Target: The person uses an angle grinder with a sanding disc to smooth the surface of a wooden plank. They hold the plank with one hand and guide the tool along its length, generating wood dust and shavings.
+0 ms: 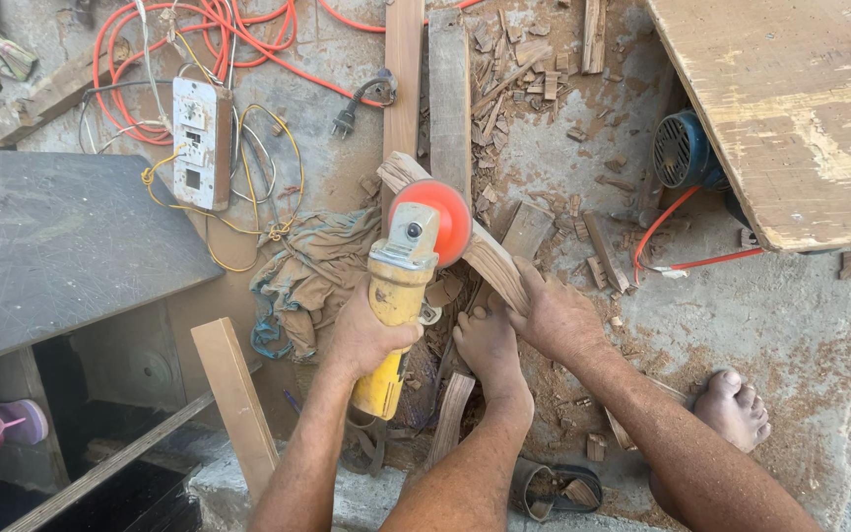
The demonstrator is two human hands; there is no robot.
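Observation:
My left hand (361,340) grips the body of a yellow angle grinder (398,286). Its orange disc (453,215) rests against a curved piece of wood (492,261) lying on the dusty ground. My right hand (556,317) clamps down on the near end of that wood. Between my two hands, my bare foot (490,345) also presses on it, toes just beside the grinder. Sawdust covers both hands and the floor around them.
A crumpled rag (307,276) lies left of the grinder. A switch board (201,143) with an orange cable (238,39) sits at the back left, by a dark panel (61,236). Two planks (450,89), offcuts, a blue motor (684,153) and a plywood sheet (790,108) lie beyond. My other foot (733,409) is at right.

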